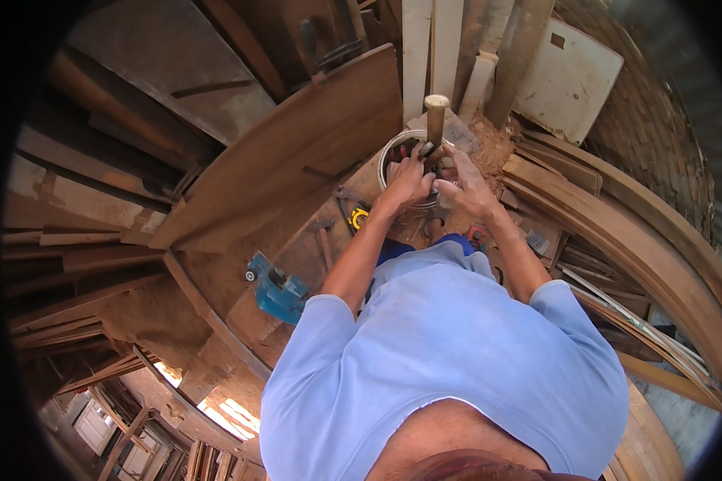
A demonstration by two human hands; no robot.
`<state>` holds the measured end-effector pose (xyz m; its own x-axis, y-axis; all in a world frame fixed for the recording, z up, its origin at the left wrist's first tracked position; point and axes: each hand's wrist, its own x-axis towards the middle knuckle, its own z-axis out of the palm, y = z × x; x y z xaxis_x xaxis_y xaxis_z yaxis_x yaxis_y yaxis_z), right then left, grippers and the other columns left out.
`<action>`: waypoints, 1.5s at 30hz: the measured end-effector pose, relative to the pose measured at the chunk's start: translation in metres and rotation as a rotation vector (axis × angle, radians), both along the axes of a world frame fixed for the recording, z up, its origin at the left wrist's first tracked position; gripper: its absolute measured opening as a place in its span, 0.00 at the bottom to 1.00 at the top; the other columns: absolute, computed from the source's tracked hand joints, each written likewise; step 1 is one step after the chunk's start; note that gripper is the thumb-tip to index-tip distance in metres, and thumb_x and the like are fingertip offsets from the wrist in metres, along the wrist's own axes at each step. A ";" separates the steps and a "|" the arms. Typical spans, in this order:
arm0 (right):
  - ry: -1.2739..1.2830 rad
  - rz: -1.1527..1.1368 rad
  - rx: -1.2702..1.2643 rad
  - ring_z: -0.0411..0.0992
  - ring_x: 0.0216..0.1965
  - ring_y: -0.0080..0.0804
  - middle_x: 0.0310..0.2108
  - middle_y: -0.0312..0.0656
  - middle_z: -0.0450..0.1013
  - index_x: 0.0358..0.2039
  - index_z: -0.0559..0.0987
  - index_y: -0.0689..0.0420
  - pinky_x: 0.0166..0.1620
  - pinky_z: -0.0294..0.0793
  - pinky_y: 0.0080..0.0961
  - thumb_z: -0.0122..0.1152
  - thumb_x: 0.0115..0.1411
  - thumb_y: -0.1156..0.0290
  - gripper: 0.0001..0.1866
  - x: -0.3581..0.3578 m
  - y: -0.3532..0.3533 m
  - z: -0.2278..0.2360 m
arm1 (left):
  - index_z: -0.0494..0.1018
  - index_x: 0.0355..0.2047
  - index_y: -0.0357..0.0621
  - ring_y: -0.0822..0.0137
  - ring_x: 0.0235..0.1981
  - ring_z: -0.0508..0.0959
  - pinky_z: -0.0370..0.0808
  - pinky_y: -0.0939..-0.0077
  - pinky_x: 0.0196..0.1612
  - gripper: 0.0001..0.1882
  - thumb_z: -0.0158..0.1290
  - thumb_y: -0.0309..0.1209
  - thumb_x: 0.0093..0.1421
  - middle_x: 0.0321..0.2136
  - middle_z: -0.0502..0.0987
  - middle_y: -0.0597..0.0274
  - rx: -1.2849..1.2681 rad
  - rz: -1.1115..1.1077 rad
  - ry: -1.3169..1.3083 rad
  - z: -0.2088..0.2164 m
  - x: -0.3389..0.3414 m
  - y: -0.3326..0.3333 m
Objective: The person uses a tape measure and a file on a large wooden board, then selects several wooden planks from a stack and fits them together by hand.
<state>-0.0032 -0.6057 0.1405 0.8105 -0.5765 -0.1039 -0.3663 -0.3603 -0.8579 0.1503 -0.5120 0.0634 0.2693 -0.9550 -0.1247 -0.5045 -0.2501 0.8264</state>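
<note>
Two bare hands meet over a white-rimmed bucket [383, 166] just ahead of the blue shirt [457, 321] I look down on. At the left hand [409, 180] I see bent fingers beside a small dark metal piece [427, 149], but I cannot tell whether that grip is clamped on it. The right hand [469, 188] has its thumb and forefinger apart, reaching over the bucket's right side. Between the hands, an upright wooden cylinder [436, 124] with a pale round top rises at the bucket, its lower part hidden from me by fingers. Some red tool parts [404, 151] show inside the rim. Left of the bucket, I make out a yellow-and-black item [358, 217] on the brown surface [293, 248], then a hammer [325, 248] with a wooden handle, and farther out a teal power planer [281, 290]. Beyond them stands a broad plywood panel [297, 136]. Wood shavings [493, 144] lie right of the bucket, near long stacked boards [618, 232]; past the shavings leans a white panel [569, 88] with a square cut-out.
</note>
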 end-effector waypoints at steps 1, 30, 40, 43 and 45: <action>-0.003 0.051 -0.152 0.71 0.47 0.45 0.52 0.53 0.68 0.68 0.51 0.65 0.50 0.72 0.36 0.68 0.50 0.65 0.50 0.001 0.004 0.000 | 0.53 0.65 0.42 0.36 0.48 0.74 0.69 0.47 0.53 0.39 0.56 0.38 0.55 0.45 0.75 0.37 0.031 0.021 0.018 -0.004 0.000 -0.003; -0.006 -0.270 0.222 0.76 0.38 0.34 0.35 0.44 0.78 0.42 0.78 0.63 0.42 0.74 0.31 0.59 0.60 0.64 0.16 0.030 -0.029 -0.032 | 0.60 0.48 0.39 0.36 0.38 0.78 0.73 0.48 0.41 0.34 0.67 0.39 0.49 0.34 0.77 0.36 0.055 0.433 -0.013 0.063 0.007 -0.007; 0.019 -0.745 0.868 0.71 0.30 0.22 0.38 0.37 0.73 0.57 0.67 0.56 0.32 0.73 0.21 0.55 0.65 0.63 0.22 -0.061 -0.025 -0.073 | 0.61 0.60 0.37 0.43 0.57 0.65 0.59 0.56 0.63 0.40 0.64 0.41 0.51 0.53 0.69 0.43 -0.032 0.362 -0.197 0.029 0.029 0.109; 0.013 -0.628 1.075 0.74 0.33 0.31 0.44 0.42 0.69 0.58 0.65 0.54 0.33 0.75 0.31 0.56 0.62 0.62 0.25 -0.061 0.008 -0.062 | 0.65 0.57 0.38 0.45 0.58 0.65 0.60 0.54 0.62 0.35 0.62 0.42 0.52 0.53 0.70 0.44 0.205 0.207 -0.225 0.003 0.042 0.151; 0.063 -0.497 1.148 0.75 0.35 0.35 0.45 0.43 0.68 0.57 0.65 0.54 0.33 0.76 0.33 0.57 0.62 0.61 0.25 -0.056 0.019 -0.072 | 0.66 0.56 0.39 0.45 0.58 0.64 0.61 0.53 0.61 0.33 0.61 0.41 0.53 0.55 0.68 0.45 0.294 0.109 -0.142 0.002 0.046 0.162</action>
<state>-0.0590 -0.5870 0.0690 0.5069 -0.3695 -0.7788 -0.2999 0.7714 -0.5612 0.1960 -0.3496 0.0655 0.4026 -0.8484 -0.3437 -0.5666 -0.5259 0.6344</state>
